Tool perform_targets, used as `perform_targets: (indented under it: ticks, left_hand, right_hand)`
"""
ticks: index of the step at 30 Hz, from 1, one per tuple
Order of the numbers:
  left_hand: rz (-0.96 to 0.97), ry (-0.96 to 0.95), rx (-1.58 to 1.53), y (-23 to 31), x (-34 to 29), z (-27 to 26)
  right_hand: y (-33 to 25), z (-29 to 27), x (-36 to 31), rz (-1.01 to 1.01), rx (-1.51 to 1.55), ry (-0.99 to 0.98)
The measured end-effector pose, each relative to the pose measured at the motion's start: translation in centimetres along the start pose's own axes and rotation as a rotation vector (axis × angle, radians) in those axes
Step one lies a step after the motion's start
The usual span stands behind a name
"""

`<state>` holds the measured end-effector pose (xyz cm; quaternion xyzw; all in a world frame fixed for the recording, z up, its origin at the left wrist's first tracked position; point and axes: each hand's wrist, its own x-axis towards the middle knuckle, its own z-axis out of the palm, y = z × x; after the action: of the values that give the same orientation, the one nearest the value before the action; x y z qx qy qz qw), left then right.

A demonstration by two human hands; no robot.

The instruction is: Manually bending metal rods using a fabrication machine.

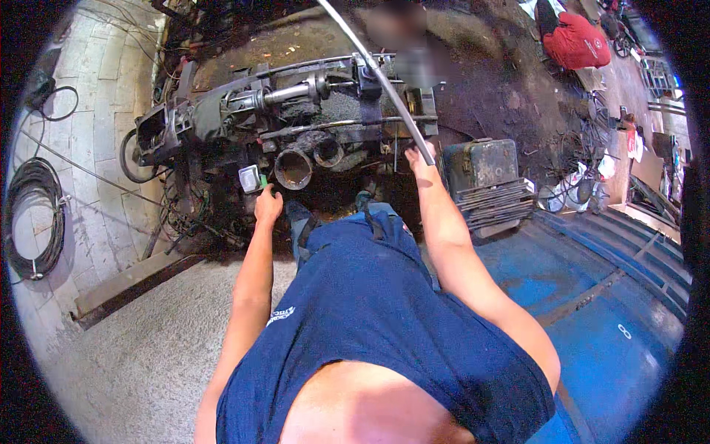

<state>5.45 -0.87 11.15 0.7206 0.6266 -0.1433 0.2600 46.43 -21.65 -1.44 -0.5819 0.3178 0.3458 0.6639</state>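
navy top (355, 288), l hand (268, 201) gripping green handle (264, 181), r hand (416, 157) at rod (379, 74), hold unclear

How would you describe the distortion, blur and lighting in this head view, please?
Throughout the head view: fisheye curvature bows the blue flooring toward the rim; corners are black; a blurred patch hides detail beyond the machine assembly; the metal bar looks bright; below the assembly is dark.

Ahead of you a dark, grimy floor (481, 89) carries the long, blackened machine (288, 95), with a dark grey box-shaped unit (482, 164) standing just right of it and wiry tangles (584, 148) and pale bags (608, 166) lying farther right.
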Motion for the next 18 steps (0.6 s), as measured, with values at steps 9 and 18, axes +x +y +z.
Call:
perform_targets:
  ticks: [9,18]
  left_hand:
    - [-0.082,0.03,-0.062,-0.2,-1.0,-0.2]
    - [-0.045,0.073,-0.131,0.0,-0.6,0.5]
  right_hand:
    - [-5.8,-0.7,-6.1,-0.568,-0.321,0.434]
    - [-16.2,15.5,-13.8,-1.016,-0.891,-0.328]
